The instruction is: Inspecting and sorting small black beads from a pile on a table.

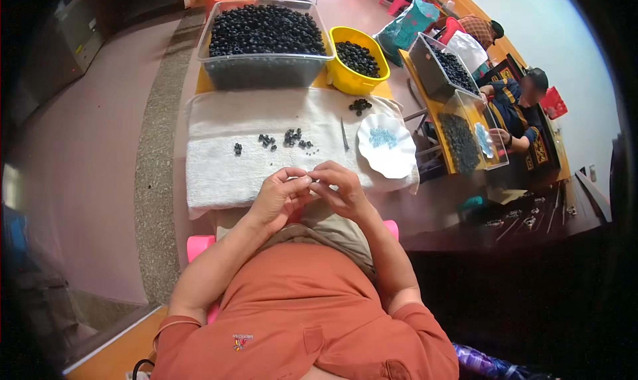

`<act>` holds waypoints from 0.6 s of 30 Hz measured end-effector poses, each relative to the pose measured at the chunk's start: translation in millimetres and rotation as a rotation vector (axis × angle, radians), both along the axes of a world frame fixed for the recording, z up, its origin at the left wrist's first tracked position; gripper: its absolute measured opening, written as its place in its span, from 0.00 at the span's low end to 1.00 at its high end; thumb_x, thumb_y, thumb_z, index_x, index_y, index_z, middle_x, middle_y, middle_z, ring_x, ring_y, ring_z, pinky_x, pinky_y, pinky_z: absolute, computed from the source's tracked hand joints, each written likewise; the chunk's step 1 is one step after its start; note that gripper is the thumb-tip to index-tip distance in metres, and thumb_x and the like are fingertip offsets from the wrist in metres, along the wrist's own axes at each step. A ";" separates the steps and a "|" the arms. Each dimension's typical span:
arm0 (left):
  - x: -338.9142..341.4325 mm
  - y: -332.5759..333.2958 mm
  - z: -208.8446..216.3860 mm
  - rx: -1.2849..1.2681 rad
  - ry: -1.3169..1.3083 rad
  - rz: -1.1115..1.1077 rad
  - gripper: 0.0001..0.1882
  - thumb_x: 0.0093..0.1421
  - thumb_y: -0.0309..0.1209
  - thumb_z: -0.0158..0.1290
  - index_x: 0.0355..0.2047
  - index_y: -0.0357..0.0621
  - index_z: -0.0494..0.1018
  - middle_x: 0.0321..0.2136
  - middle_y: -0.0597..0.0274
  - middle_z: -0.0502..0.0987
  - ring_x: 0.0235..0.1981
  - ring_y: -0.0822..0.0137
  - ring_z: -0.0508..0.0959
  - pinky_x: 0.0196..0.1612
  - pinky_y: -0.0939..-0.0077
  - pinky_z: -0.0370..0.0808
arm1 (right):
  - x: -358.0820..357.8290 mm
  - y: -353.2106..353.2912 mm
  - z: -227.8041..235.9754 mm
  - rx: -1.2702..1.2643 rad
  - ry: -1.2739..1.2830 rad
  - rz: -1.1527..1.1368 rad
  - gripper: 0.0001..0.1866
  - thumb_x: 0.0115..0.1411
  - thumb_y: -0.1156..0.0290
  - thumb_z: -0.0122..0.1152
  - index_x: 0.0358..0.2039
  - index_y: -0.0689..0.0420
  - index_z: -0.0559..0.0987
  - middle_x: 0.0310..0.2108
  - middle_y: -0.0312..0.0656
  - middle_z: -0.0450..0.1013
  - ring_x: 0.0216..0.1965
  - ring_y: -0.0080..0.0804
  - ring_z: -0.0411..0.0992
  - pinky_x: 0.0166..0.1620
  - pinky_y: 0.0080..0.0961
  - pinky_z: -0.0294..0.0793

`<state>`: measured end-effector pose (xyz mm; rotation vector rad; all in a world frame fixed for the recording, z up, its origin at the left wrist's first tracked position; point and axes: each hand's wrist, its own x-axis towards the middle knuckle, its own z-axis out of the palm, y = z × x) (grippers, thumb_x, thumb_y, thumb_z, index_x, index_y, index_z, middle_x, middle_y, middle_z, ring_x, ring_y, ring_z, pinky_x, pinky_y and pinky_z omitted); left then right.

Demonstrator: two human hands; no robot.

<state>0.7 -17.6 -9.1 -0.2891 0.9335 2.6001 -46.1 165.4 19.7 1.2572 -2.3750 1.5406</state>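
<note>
My left hand (282, 195) and my right hand (340, 188) meet over the near edge of a white towel (219, 174). Their fingertips pinch together; whatever is between them is too small and hidden to name. Past my fingers lie small groups of black ring-like parts (292, 138), with a few tiny pieces beside them. A pair of tweezers (344, 135), or a similar thin pointed tool, rests right of these. To its right, a white scalloped dish (389, 162) holds small light-blue pieces (383, 137). Another cluster of black parts (360, 106) sits near the far right of the towel.
Behind the towel stand a clear bin (259, 72) and a yellow basin (352, 84), both full of black parts. On the right, a co-worker (518, 107) sits at another table with similar bins (492, 160). Pink plastic (199, 247) shows beside my lap.
</note>
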 end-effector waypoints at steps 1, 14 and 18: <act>-0.2 0.9 -0.5 0.002 -0.003 -0.010 0.09 0.60 0.25 0.57 0.40 0.43 0.70 0.32 0.61 0.77 0.33 0.70 0.79 0.42 0.65 0.82 | 0.9 0.8 -1.3 0.002 -0.003 -0.010 0.14 0.53 0.83 0.65 0.42 0.62 0.78 0.35 0.46 0.75 0.32 0.33 0.75 0.32 0.24 0.74; -9.1 -12.5 4.9 0.000 -0.023 0.238 0.07 0.59 0.23 0.58 0.38 0.44 0.73 0.32 0.64 0.79 0.29 0.74 0.77 0.36 0.77 0.79 | -20.6 53.2 28.1 -0.048 0.174 -0.489 0.11 0.57 0.80 0.64 0.41 0.63 0.77 0.30 0.39 0.74 0.27 0.21 0.72 0.29 0.17 0.72; -9.6 -10.8 5.3 -0.042 -0.027 0.262 0.07 0.60 0.23 0.57 0.38 0.43 0.74 0.32 0.65 0.79 0.31 0.75 0.77 0.38 0.78 0.79 | -50.7 101.2 39.5 -0.231 0.054 -0.673 0.12 0.58 0.80 0.63 0.44 0.64 0.78 0.29 0.35 0.74 0.25 0.17 0.70 0.28 0.15 0.69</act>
